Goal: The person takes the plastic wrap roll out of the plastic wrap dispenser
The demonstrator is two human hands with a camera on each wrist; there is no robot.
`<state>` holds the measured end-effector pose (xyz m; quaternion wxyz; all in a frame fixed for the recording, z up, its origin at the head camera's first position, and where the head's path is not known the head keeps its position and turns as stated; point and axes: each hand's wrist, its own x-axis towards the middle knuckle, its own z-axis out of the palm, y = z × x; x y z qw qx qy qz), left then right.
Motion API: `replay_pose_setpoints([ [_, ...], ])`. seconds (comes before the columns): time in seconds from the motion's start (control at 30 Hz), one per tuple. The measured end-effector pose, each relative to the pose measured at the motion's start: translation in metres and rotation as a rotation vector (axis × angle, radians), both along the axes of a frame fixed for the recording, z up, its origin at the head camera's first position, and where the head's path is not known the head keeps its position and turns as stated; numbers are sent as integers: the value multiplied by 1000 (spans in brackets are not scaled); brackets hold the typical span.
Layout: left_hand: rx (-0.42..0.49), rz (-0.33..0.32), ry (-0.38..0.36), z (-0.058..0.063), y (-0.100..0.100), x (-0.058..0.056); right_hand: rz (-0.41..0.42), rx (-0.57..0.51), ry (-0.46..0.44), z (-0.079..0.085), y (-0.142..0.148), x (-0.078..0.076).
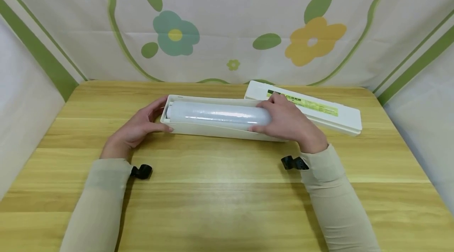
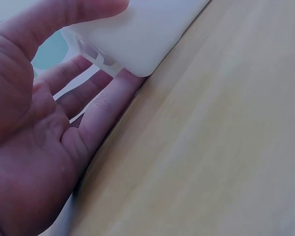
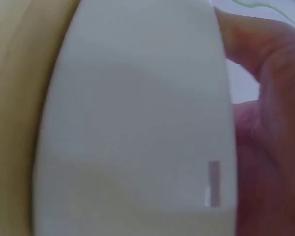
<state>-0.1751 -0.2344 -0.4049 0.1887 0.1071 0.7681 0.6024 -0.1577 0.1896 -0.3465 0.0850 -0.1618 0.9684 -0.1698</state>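
Observation:
A long white cling film box (image 1: 213, 130) lies lidless on the wooden table in the head view, with a shiny roll of cling film (image 1: 216, 113) inside it. My left hand (image 1: 140, 126) holds the box's left end, thumb on the front wall and fingers round the far side. The left wrist view shows those fingers (image 2: 108, 103) reaching behind and under the end of the box (image 2: 142, 34). At the other end, my right hand (image 1: 287, 120) grips the roll's right part from above, hiding its tip. In the right wrist view the box wall (image 3: 137, 108) covers most of that hand.
Behind the right hand lies the white lid (image 1: 347, 117), set at an angle, with a green and yellow label. A flowered cloth (image 1: 213, 15) stands along the table's back edge. Bare wooden tabletop (image 1: 220, 197) spreads in front of the box.

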Motion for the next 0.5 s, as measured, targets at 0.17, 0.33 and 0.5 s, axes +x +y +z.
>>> replay_pose_setpoints([
  [0.17,-25,-5,16,2,3,0,-1,8,79,-4,-1,3],
  [0.33,-32,1,26,4,5,1,12,-6,134,-3,-2,5],
  [0.5,-32,5,36,3,4,2,49,6,63,4,-4,4],
])
